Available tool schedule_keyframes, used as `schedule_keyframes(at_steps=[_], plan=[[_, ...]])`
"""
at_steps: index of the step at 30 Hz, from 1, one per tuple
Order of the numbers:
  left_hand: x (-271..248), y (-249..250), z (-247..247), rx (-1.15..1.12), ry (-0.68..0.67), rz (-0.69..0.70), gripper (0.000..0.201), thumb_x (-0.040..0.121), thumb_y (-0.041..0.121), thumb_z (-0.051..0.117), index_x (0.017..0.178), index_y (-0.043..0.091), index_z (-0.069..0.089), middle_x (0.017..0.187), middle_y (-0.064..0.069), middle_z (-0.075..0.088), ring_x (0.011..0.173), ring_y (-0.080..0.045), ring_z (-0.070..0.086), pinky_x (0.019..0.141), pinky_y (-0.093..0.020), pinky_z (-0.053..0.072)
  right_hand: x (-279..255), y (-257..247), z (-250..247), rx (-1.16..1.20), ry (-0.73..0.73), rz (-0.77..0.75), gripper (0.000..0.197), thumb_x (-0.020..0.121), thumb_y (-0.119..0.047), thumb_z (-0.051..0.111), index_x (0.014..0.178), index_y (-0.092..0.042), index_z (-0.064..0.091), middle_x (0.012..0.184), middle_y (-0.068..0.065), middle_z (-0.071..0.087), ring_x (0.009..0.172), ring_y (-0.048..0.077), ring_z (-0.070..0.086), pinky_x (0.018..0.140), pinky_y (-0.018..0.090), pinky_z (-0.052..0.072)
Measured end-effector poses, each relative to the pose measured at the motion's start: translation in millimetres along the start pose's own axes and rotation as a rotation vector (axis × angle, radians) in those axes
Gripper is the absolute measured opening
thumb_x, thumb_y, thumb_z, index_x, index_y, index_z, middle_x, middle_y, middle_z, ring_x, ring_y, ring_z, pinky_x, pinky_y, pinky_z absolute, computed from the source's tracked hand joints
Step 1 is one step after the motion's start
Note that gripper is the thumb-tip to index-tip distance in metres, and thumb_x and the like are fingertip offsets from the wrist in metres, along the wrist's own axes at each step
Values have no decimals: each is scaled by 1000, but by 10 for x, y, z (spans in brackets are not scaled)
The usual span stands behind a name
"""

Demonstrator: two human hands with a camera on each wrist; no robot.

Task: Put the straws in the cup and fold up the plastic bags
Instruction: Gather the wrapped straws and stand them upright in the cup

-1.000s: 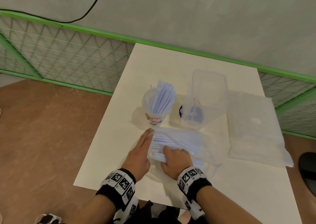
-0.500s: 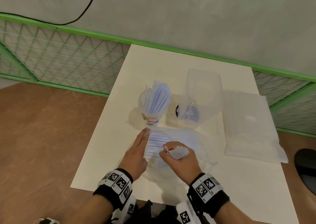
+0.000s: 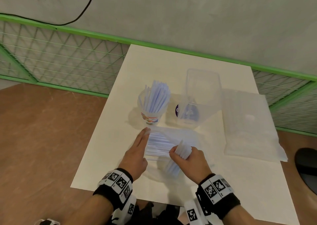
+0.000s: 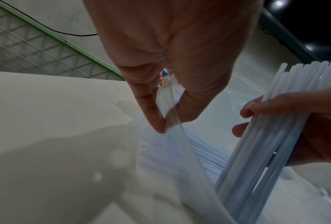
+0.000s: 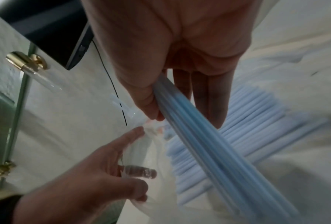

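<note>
Two jobs remain partly done, by my reading: many straws (image 3: 155,98) already stand in the cup (image 3: 150,116) at the centre of the head view, but a layer of loose ones (image 3: 157,145) lies inside the bag (image 3: 178,135) just below it, and no bag looks folded. The right hand (image 3: 186,157), lower centre, is clamped round a bundle (image 3: 183,150) drawn from that bag, its ends poking up past the fist. The left hand (image 3: 137,153), beside it, pinches the bag's open lip between thumb and fingers, as the left wrist view shows, the other fingers lying fairly straight. Right of the cup sits a clear tub (image 3: 199,97); something bluish shows at its base, but whether inside it or behind it I cannot tell. A second bag (image 3: 248,127) lies flat at the right of the table (image 3: 106,149), seemingly empty.
</note>
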State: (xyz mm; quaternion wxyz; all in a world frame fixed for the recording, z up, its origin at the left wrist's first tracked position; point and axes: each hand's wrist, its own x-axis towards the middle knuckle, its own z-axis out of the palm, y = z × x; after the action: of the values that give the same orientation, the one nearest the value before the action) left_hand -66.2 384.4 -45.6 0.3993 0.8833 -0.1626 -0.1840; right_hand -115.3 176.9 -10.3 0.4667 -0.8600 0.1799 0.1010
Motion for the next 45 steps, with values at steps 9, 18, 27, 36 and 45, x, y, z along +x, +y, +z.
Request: schedule_keyframes(at_steps=[9,18,27,36,45], plan=[[6,27,-13,-9,-7,-28,100,73,-13,50,153,36,15,156,32,-1,123,-15,50,84,-13,42,114,-850,-485,244,118,-220,23,70,-43,69,77,-22,75,84,-2,75,80,16,71,74,41,57],[14,47,-18,-29,-21,-8,98,77,-12,49,154,35,11,157,31,-4,131,-14,45,89,-9,37,823,-1682,-701,210,270,-365,28,70,-44,67,78,-18,74,83,4,74,79,20,70,66,44,59],[2,105,-60,-35,-21,-18,97,80,-10,49,154,35,6,156,31,-8,132,-11,44,92,-11,40,1179,-1593,-332,102,214,-494,56,79,-28,80,129,-24,56,130,-11,59,119,7,53,100,18,42],[17,122,-67,-13,-28,-31,97,80,-8,51,154,37,7,154,34,-11,123,-11,52,83,-9,41,1036,-1121,23,-598,63,-630,77,95,-60,28,155,-12,18,163,3,15,151,20,5,122,42,10],[-24,137,-78,-4,-42,-66,99,78,-9,50,151,42,8,146,44,-15,108,-16,60,81,-25,54,1220,-1305,146,-511,172,-652,77,94,-56,39,154,-13,18,163,1,15,150,19,10,120,38,9]])
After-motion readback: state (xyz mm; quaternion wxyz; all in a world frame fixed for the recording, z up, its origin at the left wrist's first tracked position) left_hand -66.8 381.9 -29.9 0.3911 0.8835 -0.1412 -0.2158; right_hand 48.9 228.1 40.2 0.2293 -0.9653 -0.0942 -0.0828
